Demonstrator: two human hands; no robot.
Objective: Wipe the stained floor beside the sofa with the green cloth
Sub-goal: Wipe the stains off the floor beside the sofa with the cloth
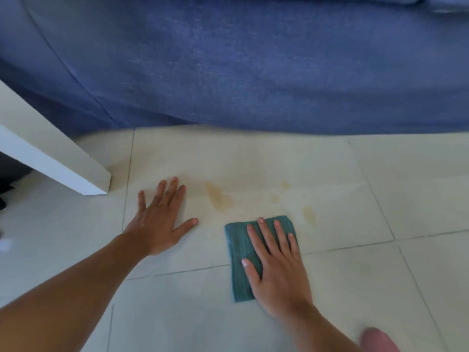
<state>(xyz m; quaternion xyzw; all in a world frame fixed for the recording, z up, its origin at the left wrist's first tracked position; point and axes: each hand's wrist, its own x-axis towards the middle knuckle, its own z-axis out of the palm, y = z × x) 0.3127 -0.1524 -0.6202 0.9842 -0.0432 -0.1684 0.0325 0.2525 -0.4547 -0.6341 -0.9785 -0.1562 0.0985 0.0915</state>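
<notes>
A folded green cloth lies flat on the pale tiled floor. My right hand presses down on it with fingers spread. Yellowish stains mark the tile just beyond the cloth: a larger one to its upper left, a smaller one at its upper right, and faint spots between. My left hand rests flat on the bare floor, fingers apart, left of the larger stain. The blue sofa fills the top of the view.
A white furniture leg or panel slants down to the floor at the left, close to my left hand. Dark objects sit in shadow at the far left edge. A knee shows at the bottom right.
</notes>
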